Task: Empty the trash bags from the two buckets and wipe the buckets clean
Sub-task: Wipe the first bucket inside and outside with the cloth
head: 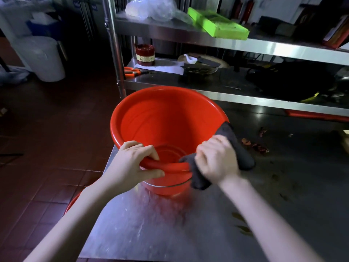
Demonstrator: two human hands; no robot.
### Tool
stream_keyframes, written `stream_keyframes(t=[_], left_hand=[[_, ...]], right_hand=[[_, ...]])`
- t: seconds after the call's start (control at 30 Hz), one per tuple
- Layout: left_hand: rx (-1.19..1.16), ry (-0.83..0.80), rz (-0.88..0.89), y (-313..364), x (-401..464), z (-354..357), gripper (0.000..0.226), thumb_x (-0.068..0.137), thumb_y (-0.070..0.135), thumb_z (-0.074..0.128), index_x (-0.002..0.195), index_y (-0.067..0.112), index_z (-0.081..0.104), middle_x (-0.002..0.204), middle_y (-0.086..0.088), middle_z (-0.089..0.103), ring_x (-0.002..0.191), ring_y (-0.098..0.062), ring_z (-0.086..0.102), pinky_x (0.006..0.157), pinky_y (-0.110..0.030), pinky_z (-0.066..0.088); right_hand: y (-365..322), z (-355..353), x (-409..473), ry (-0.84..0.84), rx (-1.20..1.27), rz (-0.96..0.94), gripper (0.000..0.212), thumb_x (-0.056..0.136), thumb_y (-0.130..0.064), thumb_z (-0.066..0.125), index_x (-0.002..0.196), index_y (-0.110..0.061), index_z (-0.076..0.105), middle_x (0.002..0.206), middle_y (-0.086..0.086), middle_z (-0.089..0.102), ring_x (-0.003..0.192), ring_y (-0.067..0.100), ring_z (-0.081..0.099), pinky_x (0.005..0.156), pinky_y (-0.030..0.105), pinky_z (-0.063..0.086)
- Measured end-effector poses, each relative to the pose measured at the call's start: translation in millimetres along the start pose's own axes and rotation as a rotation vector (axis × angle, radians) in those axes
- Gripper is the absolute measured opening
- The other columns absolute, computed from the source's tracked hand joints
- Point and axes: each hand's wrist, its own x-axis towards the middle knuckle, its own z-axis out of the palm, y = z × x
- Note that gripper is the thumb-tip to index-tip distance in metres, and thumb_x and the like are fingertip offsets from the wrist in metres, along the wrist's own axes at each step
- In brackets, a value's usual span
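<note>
In the head view, a red plastic bucket (168,129) stood upright at the middle of the frame, on the left end of a steel desk (143,229); no trash bag lined it, and its inside looked bare. The left hand (132,163) gripped the near rim, fingers curled inside and thumb outside; the right hand (215,157) clutched a dark grey cloth (234,146) that was draped over the rim at the bucket's right side, one end hanging down the outer wall. The right hand was blurred, so the wipe was probably under way. To do it well, the left hand should pin the bucket firmly so it cannot slide off the desk's edge; the cloth should follow the rim all round, then go down the inner wall to the base. At lower left, a red curved edge (72,203) showed beneath the desk, perhaps the second bucket; I cannot tell. Orange-handled scissors (132,71) lay on the shelf above, beside a dark red tin (145,54); dry scraps (253,145) littered the desk at right.
</note>
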Motion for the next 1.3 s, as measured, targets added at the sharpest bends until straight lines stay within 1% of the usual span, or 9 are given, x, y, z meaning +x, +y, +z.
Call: stream_keyframes(t=[0.13, 0.37, 0.5, 0.67, 0.77, 0.9, 1.07, 1.2, 1.3], left_hand=[[-0.004, 0.04, 0.001, 0.0, -1.6, 0.5, 0.039, 0.072, 0.065, 0.064, 0.081, 0.027, 0.059, 0.061, 0.013, 0.05, 0.062, -0.005, 0.041, 0.086, -0.019, 0.03], [0.016, 0.038, 0.036, -3.3, -3.5, -1.6, 0.037, 0.07, 0.064, 0.067, 0.083, 0.03, 0.06, 0.063, 0.021, 0.046, 0.063, 0.005, 0.039, 0.083, -0.022, 0.031], [-0.024, -0.022, 0.084, -2.0, -7.1, -10.2, 0.031, 0.07, 0.06, 0.07, 0.08, 0.033, 0.058, 0.064, 0.029, 0.044, 0.062, 0.001, 0.043, 0.076, -0.016, 0.032], [-0.064, -0.191, 0.044, -22.5, -14.9, -44.3, 0.03, 0.067, 0.074, 0.066, 0.083, 0.05, 0.055, 0.073, 0.023, 0.055, 0.08, -0.003, 0.049, 0.078, -0.013, 0.036], [-0.077, -0.284, 0.013, -36.5, -16.7, -65.1, 0.031, 0.068, 0.078, 0.061, 0.088, 0.055, 0.053, 0.089, 0.033, 0.057, 0.092, 0.008, 0.052, 0.108, -0.016, 0.028], [-0.034, -0.316, -0.034, -24.9, -21.0, -71.2, 0.041, 0.071, 0.067, 0.058, 0.107, 0.048, 0.062, 0.1, 0.033, 0.06, 0.108, 0.01, 0.05, 0.12, -0.032, 0.0], [0.158, -0.061, 0.032, 18.0, -36.4, -18.1, 0.044, 0.085, 0.068, 0.045, 0.1, 0.033, 0.067, 0.087, 0.021, 0.064, 0.087, -0.001, 0.057, 0.107, -0.044, 0.032], [0.127, 0.077, 0.054, 5.4, -37.8, -8.5, 0.049, 0.09, 0.07, 0.04, 0.087, 0.031, 0.07, 0.074, 0.022, 0.058, 0.074, -0.001, 0.046, 0.087, -0.031, 0.029], [0.141, 0.085, 0.081, 2.9, -28.7, -11.4, 0.053, 0.09, 0.072, 0.037, 0.089, 0.031, 0.071, 0.075, 0.021, 0.059, 0.075, 0.0, 0.045, 0.089, -0.033, 0.029]], right_hand=[[63.1, -6.0, 18.8, -0.144, 0.079, 0.167, 0.037, 0.086, -0.026, 0.035, 0.07, -0.011, 0.065, 0.083, 0.001, 0.068, 0.1, 0.026, 0.062, 0.106, 0.032, 0.026], [-49.0, 7.0, -11.2, 0.139, -0.001, 0.344, 0.026, 0.083, -0.021, 0.045, 0.058, -0.019, 0.053, 0.062, 0.0, 0.055, 0.071, 0.027, 0.053, 0.095, 0.044, 0.041], [-92.4, 8.8, -16.5, 0.107, -0.017, 0.179, 0.03, 0.088, -0.026, 0.047, 0.06, -0.017, 0.054, 0.059, -0.001, 0.053, 0.063, 0.026, 0.05, 0.084, 0.042, 0.045], [17.1, -11.4, 4.3, -0.159, 0.01, -0.112, 0.029, 0.082, -0.025, 0.043, 0.058, -0.015, 0.056, 0.06, 0.004, 0.058, 0.063, 0.029, 0.057, 0.078, 0.038, 0.042], [58.4, -14.6, 20.1, -0.268, 0.091, 0.021, 0.036, 0.083, -0.026, 0.035, 0.065, -0.011, 0.063, 0.075, 0.001, 0.066, 0.085, 0.026, 0.064, 0.105, 0.023, 0.028], [22.0, -0.9, 14.7, -0.073, 0.195, 0.194, 0.033, 0.084, -0.022, 0.037, 0.059, -0.012, 0.057, 0.068, 0.002, 0.061, 0.078, 0.028, 0.061, 0.104, 0.028, 0.031], [-81.3, 0.3, -14.8, 0.073, 0.075, 0.153, 0.027, 0.087, -0.022, 0.045, 0.062, -0.019, 0.053, 0.065, -0.002, 0.052, 0.069, 0.024, 0.051, 0.087, 0.04, 0.041], [-46.1, -5.0, -13.2, 0.002, 0.112, -0.099, 0.031, 0.089, -0.023, 0.043, 0.062, -0.015, 0.054, 0.063, 0.002, 0.053, 0.065, 0.029, 0.051, 0.075, 0.041, 0.044], [28.9, -6.0, 17.5, -0.185, 0.111, -0.051, 0.033, 0.083, -0.028, 0.041, 0.067, -0.012, 0.065, 0.08, 0.002, 0.067, 0.098, 0.026, 0.063, 0.101, 0.037, 0.034]])
